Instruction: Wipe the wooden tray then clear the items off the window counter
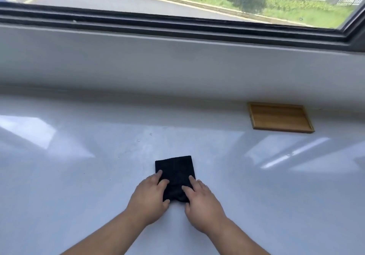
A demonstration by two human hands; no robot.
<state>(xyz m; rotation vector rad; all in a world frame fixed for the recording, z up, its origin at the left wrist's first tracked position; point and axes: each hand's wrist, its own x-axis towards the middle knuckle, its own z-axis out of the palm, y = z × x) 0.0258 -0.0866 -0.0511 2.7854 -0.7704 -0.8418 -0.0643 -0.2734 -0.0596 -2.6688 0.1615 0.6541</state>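
A folded black cloth (174,169) lies flat on the white window counter (79,185), near its front middle. My left hand (150,199) grips the cloth's near left edge, fingers on top and thumb at its corner. My right hand (201,203) holds the near right edge the same way. An empty wooden tray (280,117) rests flat at the back right of the counter, against the low wall, well apart from both hands.
A grey sill wall (177,65) rises behind the counter, with a dark window frame (177,26) above it. Bright reflections lie across the counter's left and right sides. Outside are a road and grass.
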